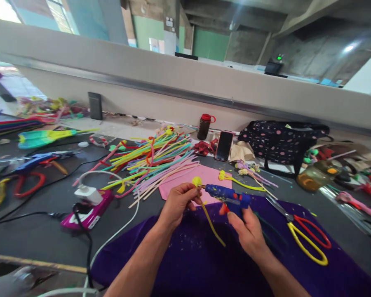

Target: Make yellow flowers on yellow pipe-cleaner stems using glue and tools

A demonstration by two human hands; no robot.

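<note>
Between the fingertips of my left hand (177, 203) is a yellow pipe-cleaner flower (197, 181), its thin stem (212, 227) hanging down to the right. My right hand (249, 231) is wrapped round the handle of a blue hot glue gun (223, 193). The gun's nozzle points left and reaches the base of the flower; whether it touches is too small to tell. Beneath both hands lie a purple cloth (185, 260) and part of a pink sheet (173, 181). Just beyond the gun rests another yellow pipe-cleaner piece (245, 182).
Scissors with red and yellow handles (311, 241) lie right. A heap of coloured pipe cleaners (154, 152) covers the middle back. Left stands a purple power strip (100, 212) with cables. Behind are a phone (224, 145), a red-lidded bottle (205, 127), a dark patterned bag (278, 144) and a jar (317, 175).
</note>
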